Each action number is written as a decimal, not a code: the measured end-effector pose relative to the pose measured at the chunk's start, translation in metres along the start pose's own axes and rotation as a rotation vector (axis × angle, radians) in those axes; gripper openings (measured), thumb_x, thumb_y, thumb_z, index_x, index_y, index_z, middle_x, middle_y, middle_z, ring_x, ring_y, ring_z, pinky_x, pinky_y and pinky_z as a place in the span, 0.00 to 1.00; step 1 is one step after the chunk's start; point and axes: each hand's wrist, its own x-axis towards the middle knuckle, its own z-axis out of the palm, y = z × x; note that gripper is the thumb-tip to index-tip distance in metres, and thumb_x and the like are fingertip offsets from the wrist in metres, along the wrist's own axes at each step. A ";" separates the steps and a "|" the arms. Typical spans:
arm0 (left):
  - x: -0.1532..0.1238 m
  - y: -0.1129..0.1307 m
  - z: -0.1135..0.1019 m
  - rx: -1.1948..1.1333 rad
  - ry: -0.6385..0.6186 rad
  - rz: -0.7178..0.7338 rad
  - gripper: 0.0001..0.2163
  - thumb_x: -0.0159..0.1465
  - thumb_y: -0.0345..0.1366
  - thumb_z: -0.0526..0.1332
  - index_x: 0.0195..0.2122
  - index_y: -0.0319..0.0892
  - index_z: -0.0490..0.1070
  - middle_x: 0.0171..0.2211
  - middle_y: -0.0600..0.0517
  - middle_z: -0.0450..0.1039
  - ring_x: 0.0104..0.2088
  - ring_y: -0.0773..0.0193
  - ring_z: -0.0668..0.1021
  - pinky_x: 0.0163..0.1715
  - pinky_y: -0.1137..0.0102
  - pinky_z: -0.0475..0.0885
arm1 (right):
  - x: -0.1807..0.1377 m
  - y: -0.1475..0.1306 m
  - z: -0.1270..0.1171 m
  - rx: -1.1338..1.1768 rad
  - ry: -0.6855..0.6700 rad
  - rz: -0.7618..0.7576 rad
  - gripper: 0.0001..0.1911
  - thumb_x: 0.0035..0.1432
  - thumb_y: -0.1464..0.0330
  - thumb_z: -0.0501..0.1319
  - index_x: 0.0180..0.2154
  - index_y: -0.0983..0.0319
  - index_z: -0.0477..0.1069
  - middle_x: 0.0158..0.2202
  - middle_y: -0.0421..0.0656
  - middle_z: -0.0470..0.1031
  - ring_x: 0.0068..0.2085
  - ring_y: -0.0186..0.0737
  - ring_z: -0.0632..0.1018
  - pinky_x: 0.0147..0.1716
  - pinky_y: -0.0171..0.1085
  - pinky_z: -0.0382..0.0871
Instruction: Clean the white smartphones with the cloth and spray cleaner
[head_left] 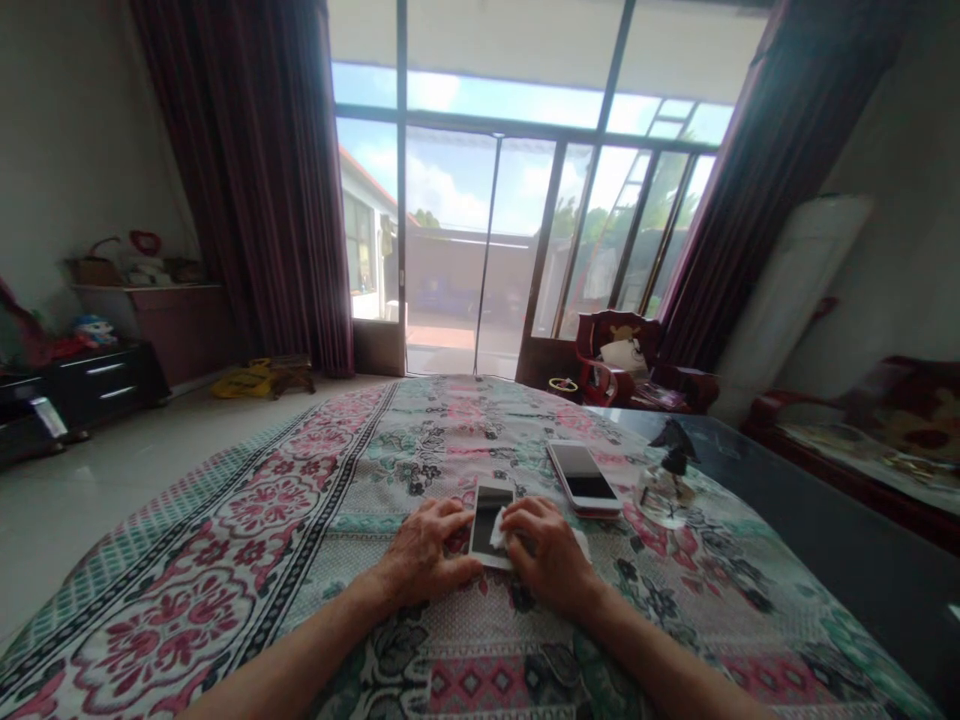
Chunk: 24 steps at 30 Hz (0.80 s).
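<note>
A white phone (489, 518) lies screen up on a patterned cloth (300, 520) covering the table. My left hand (420, 555) rests on the phone's left edge, fingers curled against it, holding it still. My right hand (551, 555) presses a small white wipe (501, 530) onto the lower right of the screen, fingers closed on it. A second white phone (583, 478) lies just beyond my right hand, untouched.
A clear glass bottle with a dark top (667, 485) stands right of the second phone. A dark glass tabletop (825, 520) shows at the right. Beyond are a red wooden chair (622, 365), a sofa (885, 430), dark drawers (97, 380) and sliding glass doors (480, 250).
</note>
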 end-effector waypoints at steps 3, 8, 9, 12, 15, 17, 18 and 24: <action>0.000 0.000 0.000 -0.012 0.006 -0.002 0.23 0.53 0.41 0.66 0.51 0.49 0.73 0.49 0.51 0.73 0.48 0.55 0.72 0.51 0.63 0.68 | 0.003 0.011 0.004 0.013 0.020 0.025 0.10 0.55 0.75 0.57 0.35 0.58 0.75 0.39 0.43 0.77 0.43 0.41 0.75 0.45 0.41 0.68; 0.000 -0.006 0.005 -0.024 0.042 0.009 0.23 0.52 0.42 0.68 0.50 0.47 0.74 0.49 0.50 0.73 0.49 0.55 0.72 0.52 0.63 0.67 | 0.008 0.024 0.008 0.015 0.040 0.050 0.10 0.60 0.71 0.56 0.38 0.58 0.76 0.42 0.44 0.77 0.44 0.42 0.76 0.47 0.43 0.69; 0.000 -0.007 0.006 -0.025 0.046 0.007 0.23 0.52 0.42 0.68 0.50 0.47 0.74 0.49 0.50 0.73 0.49 0.55 0.72 0.52 0.63 0.67 | 0.008 0.024 0.008 0.012 0.046 0.051 0.10 0.60 0.71 0.56 0.38 0.58 0.76 0.42 0.44 0.77 0.44 0.42 0.76 0.47 0.43 0.69; 0.000 -0.008 0.007 -0.035 0.046 0.004 0.23 0.52 0.43 0.69 0.50 0.47 0.74 0.49 0.50 0.74 0.49 0.54 0.72 0.51 0.63 0.68 | 0.007 0.021 0.006 0.008 0.045 0.037 0.10 0.57 0.73 0.57 0.36 0.58 0.76 0.41 0.44 0.77 0.43 0.42 0.76 0.46 0.43 0.69; -0.001 -0.008 0.005 -0.048 0.044 0.022 0.22 0.53 0.42 0.68 0.49 0.47 0.75 0.49 0.50 0.74 0.48 0.55 0.73 0.51 0.63 0.68 | 0.004 0.012 0.002 -0.003 0.039 0.002 0.08 0.53 0.75 0.58 0.33 0.59 0.74 0.37 0.43 0.76 0.41 0.41 0.75 0.44 0.42 0.69; -0.001 -0.007 0.003 -0.054 0.037 0.041 0.21 0.53 0.40 0.68 0.49 0.48 0.75 0.49 0.50 0.74 0.48 0.55 0.73 0.51 0.63 0.68 | 0.001 0.005 -0.001 -0.024 0.024 -0.030 0.08 0.51 0.76 0.58 0.31 0.59 0.72 0.35 0.43 0.75 0.40 0.41 0.74 0.44 0.42 0.68; -0.001 -0.007 0.002 -0.057 0.035 0.047 0.20 0.53 0.39 0.67 0.49 0.48 0.75 0.49 0.50 0.73 0.49 0.55 0.73 0.52 0.63 0.67 | 0.000 0.002 -0.002 -0.035 0.010 -0.047 0.08 0.49 0.76 0.58 0.31 0.59 0.71 0.34 0.43 0.74 0.39 0.41 0.74 0.44 0.42 0.67; -0.002 -0.007 0.000 -0.072 0.032 0.063 0.21 0.51 0.33 0.66 0.48 0.46 0.75 0.50 0.50 0.73 0.50 0.56 0.72 0.53 0.63 0.67 | -0.006 -0.010 -0.007 -0.072 -0.104 -0.135 0.10 0.44 0.77 0.57 0.31 0.60 0.70 0.33 0.43 0.72 0.38 0.40 0.72 0.42 0.41 0.65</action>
